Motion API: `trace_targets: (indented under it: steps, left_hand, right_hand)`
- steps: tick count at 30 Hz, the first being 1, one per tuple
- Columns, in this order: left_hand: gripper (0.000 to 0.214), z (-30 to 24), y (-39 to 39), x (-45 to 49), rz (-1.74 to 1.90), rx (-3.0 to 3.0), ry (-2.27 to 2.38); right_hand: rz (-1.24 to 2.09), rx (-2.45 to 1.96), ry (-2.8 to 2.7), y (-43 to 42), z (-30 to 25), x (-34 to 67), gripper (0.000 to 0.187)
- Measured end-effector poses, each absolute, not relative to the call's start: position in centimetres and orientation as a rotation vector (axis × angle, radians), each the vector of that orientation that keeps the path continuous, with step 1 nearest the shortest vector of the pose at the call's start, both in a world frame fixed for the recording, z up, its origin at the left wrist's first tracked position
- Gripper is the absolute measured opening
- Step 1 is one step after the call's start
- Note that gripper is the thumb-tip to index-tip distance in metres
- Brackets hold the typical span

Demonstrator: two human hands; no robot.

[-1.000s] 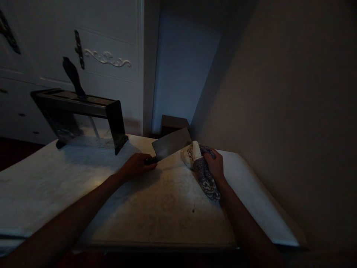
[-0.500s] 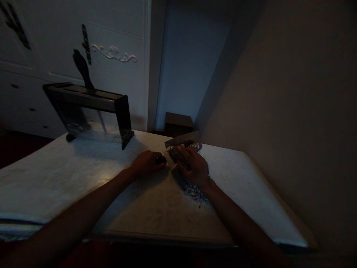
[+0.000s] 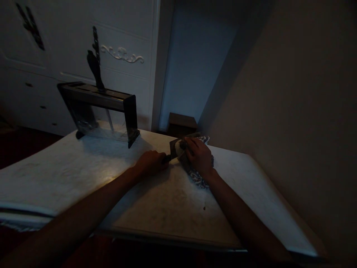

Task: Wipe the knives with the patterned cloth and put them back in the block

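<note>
Cleaver [image 3: 173,149], broad grey metal, black-handled, over the far middle of a pale mottled table [image 3: 164,212].
Left hand [image 3: 152,163] clenches its handle; right hand's [image 3: 198,154] fingers grasp a grey-and-white cloth [image 3: 198,178] against it. Probably stiff, weighty: hold by handle. Count: one cleaver, one cloth, one black clear-sided stand [image 3: 97,99].

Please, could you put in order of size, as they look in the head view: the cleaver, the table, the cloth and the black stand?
1. Table
2. Black stand
3. Cloth, partly hidden by the right hand
4. Cleaver, counting only its visible part
</note>
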State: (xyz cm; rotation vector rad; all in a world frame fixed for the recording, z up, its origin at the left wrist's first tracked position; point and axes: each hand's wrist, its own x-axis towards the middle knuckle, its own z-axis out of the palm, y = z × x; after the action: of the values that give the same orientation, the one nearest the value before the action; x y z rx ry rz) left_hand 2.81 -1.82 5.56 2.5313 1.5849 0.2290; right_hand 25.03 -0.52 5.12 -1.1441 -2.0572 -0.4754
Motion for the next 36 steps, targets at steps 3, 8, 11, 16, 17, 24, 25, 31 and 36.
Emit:
trace_targets:
  steps: [3, 8, 11, 16, 17, 24, 25, 31, 36]
  left_hand:
    - [0.04, 5.5, -1.8, 2.8, 0.237, 2.537, 1.603]
    - [0.039, 5.4, -1.7, 2.8, 0.226, 2.538, 1.618]
    - [0.039, 5.4, -1.6, 2.8, 0.203, 2.504, 1.643]
    - [0.036, 5.3, -1.6, 2.7, 0.297, 2.417, 1.691]
    - [0.036, 5.2, -1.6, 2.6, 0.348, 2.383, 1.683]
    - [0.038, 4.3, -1.0, 2.7, 0.738, 2.135, 1.468]
    - [0.039, 4.2, -1.0, 2.8, 0.759, 2.089, 1.443]
    - [0.045, 3.6, -2.0, 3.7, 0.725, 1.77, 1.143]
    - [0.044, 3.3, -2.3, 3.9, 0.709, 1.628, 1.081]
  right_hand:
    - [-0.436, -1.252, -1.917, 0.5, 5.1, 26.4, 0.039]
    - [-0.319, -1.536, -1.616, 2.1, 4.7, 29.3, 0.04]
    - [-0.253, -1.635, -1.544, 2.7, 4.4, 30.6, 0.041]
    - [-0.178, -1.677, -1.513, 3.4, 3.6, 31.9, 0.041]
    - [-0.154, -1.674, -1.502, 3.6, 3.4, 32.2, 0.042]
    - [0.035, -1.494, -1.469, 4.0, 2.4, 34.0, 0.049]
    - [0.05, -1.479, -1.466, 3.8, 2.4, 34.0, 0.049]
    - [0.048, -1.423, -1.571, 2.5, 2.1, 33.6, 0.049]
    - [0.066, -1.376, -1.665, 1.8, 2.1, 33.2, 0.046]
